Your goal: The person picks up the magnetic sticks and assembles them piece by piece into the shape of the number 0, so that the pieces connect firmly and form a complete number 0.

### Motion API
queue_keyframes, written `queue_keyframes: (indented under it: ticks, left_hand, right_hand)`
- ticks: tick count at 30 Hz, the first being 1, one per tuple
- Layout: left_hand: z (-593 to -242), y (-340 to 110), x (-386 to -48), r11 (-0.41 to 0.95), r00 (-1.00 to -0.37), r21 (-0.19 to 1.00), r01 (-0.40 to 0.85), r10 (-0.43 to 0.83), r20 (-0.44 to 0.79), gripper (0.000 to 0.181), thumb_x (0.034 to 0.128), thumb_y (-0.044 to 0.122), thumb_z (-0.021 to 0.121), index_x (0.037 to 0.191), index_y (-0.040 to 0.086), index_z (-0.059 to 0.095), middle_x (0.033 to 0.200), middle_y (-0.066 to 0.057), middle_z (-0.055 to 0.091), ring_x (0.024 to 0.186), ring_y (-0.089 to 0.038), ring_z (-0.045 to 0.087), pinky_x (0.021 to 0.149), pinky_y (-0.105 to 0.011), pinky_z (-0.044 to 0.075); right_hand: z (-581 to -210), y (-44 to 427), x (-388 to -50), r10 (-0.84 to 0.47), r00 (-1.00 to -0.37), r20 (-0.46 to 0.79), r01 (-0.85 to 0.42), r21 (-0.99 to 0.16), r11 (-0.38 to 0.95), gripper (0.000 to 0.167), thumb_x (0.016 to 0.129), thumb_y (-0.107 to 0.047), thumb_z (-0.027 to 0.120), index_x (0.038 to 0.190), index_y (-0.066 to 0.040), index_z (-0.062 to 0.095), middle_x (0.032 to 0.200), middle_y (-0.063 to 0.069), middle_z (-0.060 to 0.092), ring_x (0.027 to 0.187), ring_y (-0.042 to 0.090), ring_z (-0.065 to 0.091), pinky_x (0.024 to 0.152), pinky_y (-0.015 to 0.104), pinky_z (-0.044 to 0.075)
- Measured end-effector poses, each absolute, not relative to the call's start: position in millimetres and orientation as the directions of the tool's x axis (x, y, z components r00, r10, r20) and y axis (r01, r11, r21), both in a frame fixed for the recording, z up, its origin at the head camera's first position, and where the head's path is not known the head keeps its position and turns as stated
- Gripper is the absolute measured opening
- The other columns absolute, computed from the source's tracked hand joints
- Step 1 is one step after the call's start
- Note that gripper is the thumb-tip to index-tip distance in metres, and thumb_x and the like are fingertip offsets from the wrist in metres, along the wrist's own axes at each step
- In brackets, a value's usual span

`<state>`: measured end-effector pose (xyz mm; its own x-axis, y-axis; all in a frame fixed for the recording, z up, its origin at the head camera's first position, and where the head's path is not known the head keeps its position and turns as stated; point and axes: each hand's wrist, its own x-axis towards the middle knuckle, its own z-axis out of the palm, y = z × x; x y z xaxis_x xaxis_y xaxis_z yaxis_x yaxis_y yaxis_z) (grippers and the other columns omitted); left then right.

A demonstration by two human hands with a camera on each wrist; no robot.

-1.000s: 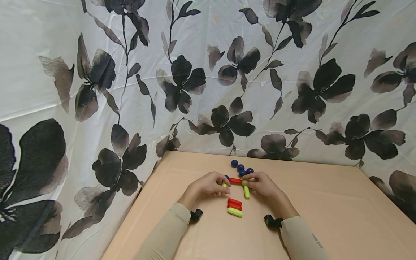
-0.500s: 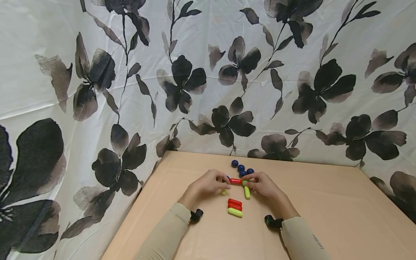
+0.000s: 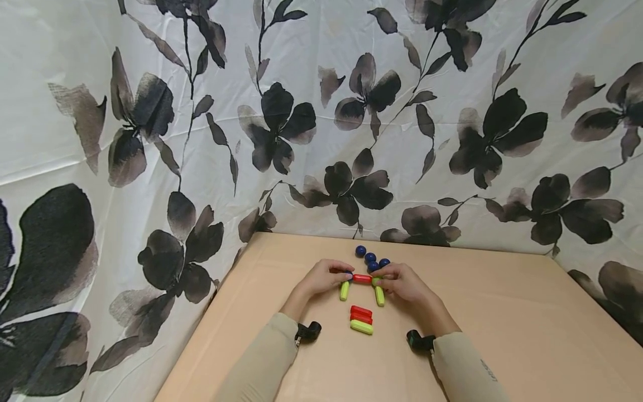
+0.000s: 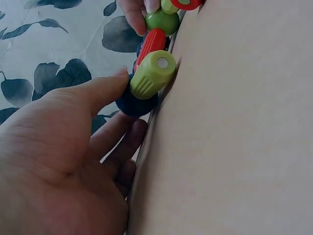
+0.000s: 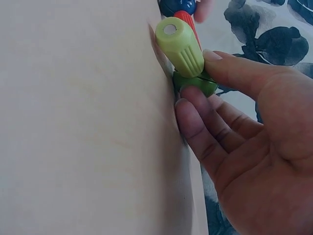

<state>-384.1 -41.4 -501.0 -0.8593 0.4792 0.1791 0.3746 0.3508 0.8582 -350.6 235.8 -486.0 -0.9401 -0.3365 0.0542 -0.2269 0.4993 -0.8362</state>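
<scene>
My left hand [image 3: 324, 278] pinches a dark blue ball [image 4: 137, 104] between thumb and fingers. A yellow-green magnetic stick [image 3: 344, 291] is joined to that ball and points toward me. My right hand [image 3: 406, 285] pinches a green ball [image 5: 184, 82], from which a second yellow-green stick [image 3: 379, 296] also points toward me. Between the two balls runs a red stick [image 3: 362, 278], so the pieces form a three-sided frame. Fingers partly cover both balls in the head view. A round metal tip shows on each yellow-green stick in the wrist views.
Several loose dark blue balls [image 3: 370, 258] lie just beyond the frame. Nearer me, two red sticks [image 3: 361, 314] and a yellow-green stick [image 3: 361, 327] lie side by side on the tan tabletop [image 3: 502, 312]. A floral cloth [image 3: 301, 111] hangs behind the table.
My left fingers have shifted from around the left yellow-green stick up to the blue ball, leaving that stick in plain sight. My right hand has stayed nearly still at the green ball.
</scene>
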Motion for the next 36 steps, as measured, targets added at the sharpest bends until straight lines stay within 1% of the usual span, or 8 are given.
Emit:
queue_keyframes:
  ticks: [8, 14, 17, 21, 24, 28, 31, 36]
  left_hand:
    - [-504, -43, -385, 0.338, -0.854, 0.866, 0.368, 0.492, 0.171, 0.029, 0.0997, 0.023, 0.072, 0.126, 0.011, 0.076, 0.123, 0.000, 0.076, 0.115, -0.016, 0.065, 0.103, -0.038, 0.051]
    - [-503, -42, -384, 0.348, -0.860, 0.871, 0.346, 0.488, 0.146, 0.030, 0.1004, 0.025, 0.071, 0.128, 0.013, 0.075, 0.125, 0.001, 0.075, 0.117, -0.017, 0.064, 0.106, -0.041, 0.050]
    - [-503, -42, -384, 0.356, -0.864, 0.870, 0.340, 0.483, 0.141, 0.030, 0.1003, 0.025, 0.071, 0.128, 0.014, 0.075, 0.125, 0.002, 0.075, 0.117, -0.017, 0.064, 0.107, -0.041, 0.049]
    - [-504, -41, -384, 0.356, -0.865, 0.868, 0.345, 0.479, 0.147, 0.029, 0.1003, 0.024, 0.071, 0.127, 0.014, 0.076, 0.124, 0.002, 0.075, 0.117, -0.017, 0.064, 0.106, -0.041, 0.050]
    - [-504, -41, -384, 0.352, -0.865, 0.871, 0.344, 0.478, 0.149, 0.029, 0.1003, 0.024, 0.071, 0.127, 0.013, 0.076, 0.124, 0.001, 0.075, 0.117, -0.017, 0.064, 0.107, -0.041, 0.050]
    - [-503, -42, -383, 0.353, -0.867, 0.872, 0.339, 0.477, 0.144, 0.029, 0.1001, 0.024, 0.072, 0.127, 0.013, 0.076, 0.124, 0.001, 0.075, 0.117, -0.018, 0.064, 0.107, -0.043, 0.050]
    - [-503, -42, -383, 0.356, -0.869, 0.873, 0.333, 0.475, 0.137, 0.029, 0.1001, 0.024, 0.072, 0.127, 0.014, 0.076, 0.124, 0.002, 0.075, 0.118, -0.017, 0.064, 0.108, -0.043, 0.049]
    - [-504, -41, -383, 0.351, -0.870, 0.876, 0.331, 0.473, 0.139, 0.029, 0.1001, 0.023, 0.072, 0.127, 0.014, 0.076, 0.124, 0.003, 0.075, 0.119, -0.017, 0.064, 0.109, -0.043, 0.049]
  right_hand:
    - [-481, 235, -351, -0.342, -0.938, 0.052, -0.227, -0.840, 0.493, 0.027, 0.096, -0.013, 0.075, 0.121, -0.005, 0.077, 0.090, 0.011, 0.061, 0.068, 0.027, 0.059, 0.057, 0.022, 0.045]
    - [-478, 233, -353, -0.215, -0.974, 0.063, -0.167, -0.847, 0.504, 0.025, 0.096, -0.017, 0.076, 0.120, -0.012, 0.079, 0.105, 0.010, 0.065, 0.091, 0.026, 0.052, 0.066, 0.029, 0.046]
    - [-476, 232, -354, -0.127, -0.984, 0.124, -0.174, -0.821, 0.543, 0.024, 0.097, -0.018, 0.074, 0.121, -0.015, 0.078, 0.110, 0.008, 0.066, 0.098, 0.027, 0.049, 0.074, 0.033, 0.043]
    - [-474, 232, -357, -0.066, -0.960, 0.272, -0.255, -0.753, 0.606, 0.026, 0.098, -0.015, 0.072, 0.124, -0.011, 0.075, 0.124, 0.010, 0.064, 0.109, 0.032, 0.051, 0.085, 0.039, 0.044]
    - [-473, 233, -360, -0.066, -0.946, 0.319, -0.288, -0.726, 0.625, 0.030, 0.099, -0.014, 0.071, 0.128, -0.009, 0.072, 0.137, 0.013, 0.059, 0.124, 0.035, 0.050, 0.099, 0.050, 0.046]
    - [-476, 235, -364, -0.108, -0.957, 0.269, -0.277, -0.735, 0.618, 0.036, 0.101, -0.013, 0.069, 0.136, -0.007, 0.067, 0.146, 0.015, 0.053, 0.138, 0.040, 0.045, 0.114, 0.062, 0.039]
    - [-478, 236, -366, -0.139, -0.961, 0.240, -0.273, -0.736, 0.619, 0.038, 0.100, -0.012, 0.069, 0.138, -0.005, 0.065, 0.146, 0.017, 0.055, 0.139, 0.043, 0.047, 0.115, 0.064, 0.037]
    - [-481, 237, -369, -0.181, -0.948, 0.263, -0.317, -0.718, 0.620, 0.036, 0.099, -0.008, 0.070, 0.134, -0.002, 0.068, 0.138, 0.018, 0.063, 0.132, 0.041, 0.056, 0.113, 0.061, 0.042]
